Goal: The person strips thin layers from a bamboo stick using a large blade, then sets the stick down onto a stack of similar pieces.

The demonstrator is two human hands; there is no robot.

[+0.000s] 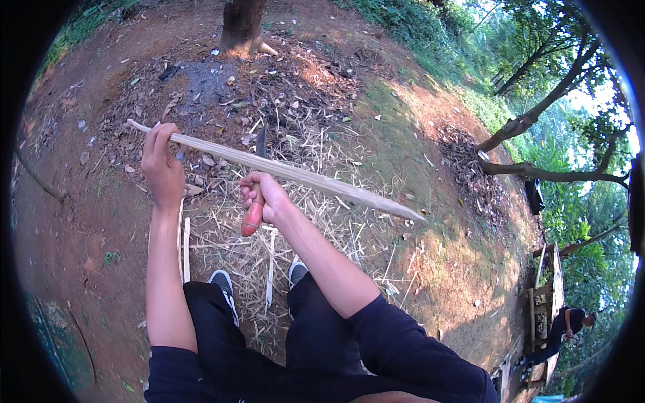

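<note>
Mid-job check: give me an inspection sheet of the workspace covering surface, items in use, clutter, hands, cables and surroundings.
Surface: reddish-brown earth, uneven in colour, partly mossy.
Items in use: a long pale wooden stick, slanting down to the right; a knife with a reddish handle, its blade crossing the stick in view; contact cannot be told.
Clutter: pale shavings around the shoes; dry leaves.
Hands: left hand grips the stick near its narrow end; right hand grips the knife handle.
Cables: nothing seen.
Surroundings: tree trunk ahead; another person at far right.
</note>
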